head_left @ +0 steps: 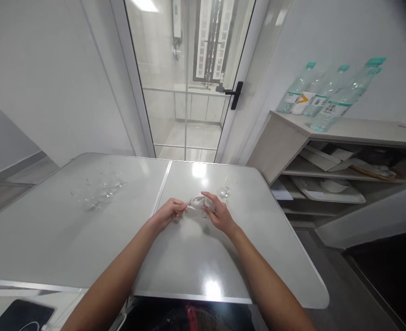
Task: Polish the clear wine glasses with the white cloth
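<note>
My left hand (170,212) and my right hand (217,213) meet over the middle of a white table (85,248). Between them they hold a small clear object (197,202), which looks like a glass or a bit of clear plastic; I cannot make out which. Both hands have their fingers pinched on it. Another small clear glass piece (225,192) rests on the table just beyond my right hand. A cluster of several clear glass items (97,192) sits on the left part of the table.
A glass door (189,78) with a black handle (236,94) stands behind the table. To the right, a shelf unit (344,133) carries several plastic water bottles (327,94) on top and plates below. A dark device (20,316) lies at the bottom left.
</note>
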`<state>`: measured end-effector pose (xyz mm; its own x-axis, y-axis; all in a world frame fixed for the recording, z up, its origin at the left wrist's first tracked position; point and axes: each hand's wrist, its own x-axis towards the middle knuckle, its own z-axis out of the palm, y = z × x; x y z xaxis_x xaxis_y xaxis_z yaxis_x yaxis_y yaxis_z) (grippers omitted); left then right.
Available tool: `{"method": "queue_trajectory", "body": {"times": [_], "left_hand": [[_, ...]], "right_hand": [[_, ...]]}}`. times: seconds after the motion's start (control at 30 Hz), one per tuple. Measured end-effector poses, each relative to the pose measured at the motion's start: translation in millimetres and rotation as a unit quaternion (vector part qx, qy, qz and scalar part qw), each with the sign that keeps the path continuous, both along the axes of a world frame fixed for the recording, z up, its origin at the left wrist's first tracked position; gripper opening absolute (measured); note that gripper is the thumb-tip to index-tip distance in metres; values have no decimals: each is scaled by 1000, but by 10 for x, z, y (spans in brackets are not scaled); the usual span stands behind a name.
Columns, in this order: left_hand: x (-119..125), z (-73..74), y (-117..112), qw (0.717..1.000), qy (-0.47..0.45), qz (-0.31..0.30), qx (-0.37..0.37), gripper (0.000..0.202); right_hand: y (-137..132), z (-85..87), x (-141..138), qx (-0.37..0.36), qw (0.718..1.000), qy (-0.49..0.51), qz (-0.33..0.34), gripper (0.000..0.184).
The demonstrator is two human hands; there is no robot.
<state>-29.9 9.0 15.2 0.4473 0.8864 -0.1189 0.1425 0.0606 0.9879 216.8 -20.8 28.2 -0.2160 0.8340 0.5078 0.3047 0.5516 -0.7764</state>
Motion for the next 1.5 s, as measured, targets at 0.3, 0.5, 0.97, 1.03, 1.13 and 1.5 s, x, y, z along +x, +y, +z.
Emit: {"method": "queue_trajectory", "body": {"times": [0.3,0.5,0.97,1.03,1.13,1.5], "left_hand": [[189,49,-128,942,151,99,283,25],[59,49,-16,989,-79,65,-107,35],[139,80,-106,952,-170,-75,-242,34],[104,84,-93,941,-154,-110,-279,32],[52,130,-84,953,-124,-106,-255,29],[31,365,-123,980,95,-39,172,36]], "right_hand": [[71,-66,-130,-130,972,175,-86,51],[18,-40,9,5,991,62,-122,41],[-78,49,-269,-352,839,412,51,53],[-85,55,-238,-365,834,405,88,45],[-81,71,-195,-370,825,397,157,46],[85,-40,-76,-480,829,273,91,46]]}}
